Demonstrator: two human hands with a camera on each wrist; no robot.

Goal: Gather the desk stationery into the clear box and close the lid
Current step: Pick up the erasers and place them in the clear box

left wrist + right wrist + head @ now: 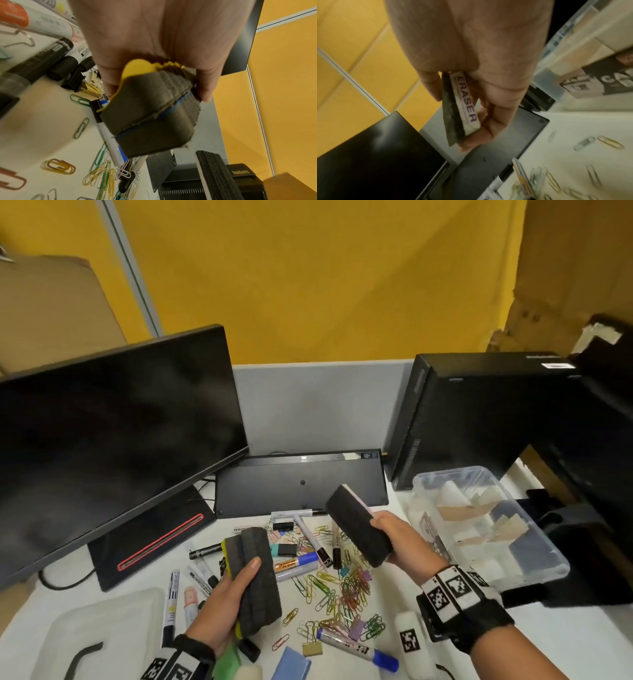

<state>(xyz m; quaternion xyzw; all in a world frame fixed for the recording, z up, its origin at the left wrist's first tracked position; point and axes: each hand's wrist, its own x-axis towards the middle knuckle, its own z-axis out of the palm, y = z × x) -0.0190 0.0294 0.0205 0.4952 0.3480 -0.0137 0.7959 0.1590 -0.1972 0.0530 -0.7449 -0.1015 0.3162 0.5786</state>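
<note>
Your left hand (230,601) grips two dark felt erasers (255,573) stacked together, one yellow-backed, above the worktop (548,642). Your right hand (400,542) grips a third eraser (356,529), white-backed and printed "ERASER", raised just left of the clear box (520,546). The box stands open at the right with paper items inside. Its lid (99,635) lies at the near left. Markers (356,645) and paper clips (346,587) lie scattered between your hands.

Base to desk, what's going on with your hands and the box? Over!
Left hand grips two stacked erasers. Right hand grips a whiteboard eraser. Clear box open at right, lid off. Paper clips and markers on desk.
</note>
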